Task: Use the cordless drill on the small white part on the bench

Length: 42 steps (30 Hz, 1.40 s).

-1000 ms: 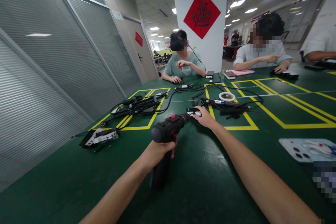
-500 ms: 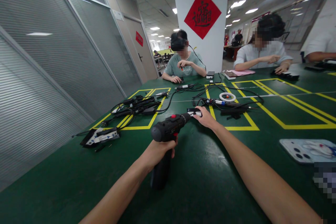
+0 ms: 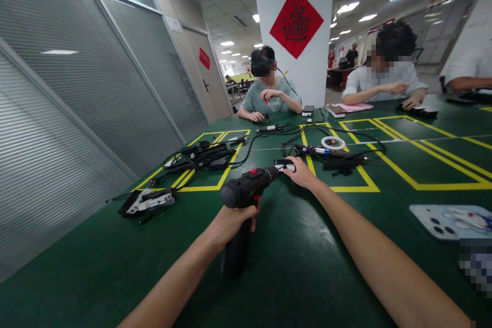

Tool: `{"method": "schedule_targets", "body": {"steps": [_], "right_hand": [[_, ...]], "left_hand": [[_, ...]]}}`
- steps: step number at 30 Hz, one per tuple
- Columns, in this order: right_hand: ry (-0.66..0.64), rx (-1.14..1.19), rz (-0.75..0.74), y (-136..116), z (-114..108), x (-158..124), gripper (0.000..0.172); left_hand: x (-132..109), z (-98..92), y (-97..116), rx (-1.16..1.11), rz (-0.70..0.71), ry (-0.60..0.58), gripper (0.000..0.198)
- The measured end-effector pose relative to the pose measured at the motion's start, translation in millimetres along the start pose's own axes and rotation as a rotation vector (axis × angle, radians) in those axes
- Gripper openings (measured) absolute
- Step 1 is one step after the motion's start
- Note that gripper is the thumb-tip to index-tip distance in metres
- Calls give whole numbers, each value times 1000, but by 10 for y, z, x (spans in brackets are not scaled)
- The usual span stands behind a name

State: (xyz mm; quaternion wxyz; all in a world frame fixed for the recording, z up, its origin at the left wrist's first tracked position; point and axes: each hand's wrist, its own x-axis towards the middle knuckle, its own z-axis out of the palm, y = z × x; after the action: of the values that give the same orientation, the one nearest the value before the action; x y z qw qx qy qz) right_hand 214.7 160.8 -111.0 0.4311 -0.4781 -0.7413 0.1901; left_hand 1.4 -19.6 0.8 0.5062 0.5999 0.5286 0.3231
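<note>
My left hand (image 3: 230, 223) is closed round the grip of a black cordless drill (image 3: 246, 195) with a red switch on top, its nose pointing away from me. The drill's tip meets a small black and white part (image 3: 283, 165) lying on the green table (image 3: 292, 266). My right hand (image 3: 302, 172) reaches forward and presses down on that part, fingers curled over its near end.
A tangle of black cables and tools (image 3: 200, 156) lies in yellow-taped boxes at left. A white tape ring (image 3: 332, 142) and a soldering tool (image 3: 338, 156) sit beyond my right hand. A phone (image 3: 449, 219) lies at right. Two people (image 3: 269, 93) sit across.
</note>
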Motion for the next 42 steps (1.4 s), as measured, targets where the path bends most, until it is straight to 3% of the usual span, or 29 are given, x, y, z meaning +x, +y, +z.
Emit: {"method": "schedule_targets", "body": {"steps": [42], "right_hand": [[12, -8, 6, -19, 21, -13, 42]], "left_hand": [[24, 9, -45, 36, 23, 2, 16]]}}
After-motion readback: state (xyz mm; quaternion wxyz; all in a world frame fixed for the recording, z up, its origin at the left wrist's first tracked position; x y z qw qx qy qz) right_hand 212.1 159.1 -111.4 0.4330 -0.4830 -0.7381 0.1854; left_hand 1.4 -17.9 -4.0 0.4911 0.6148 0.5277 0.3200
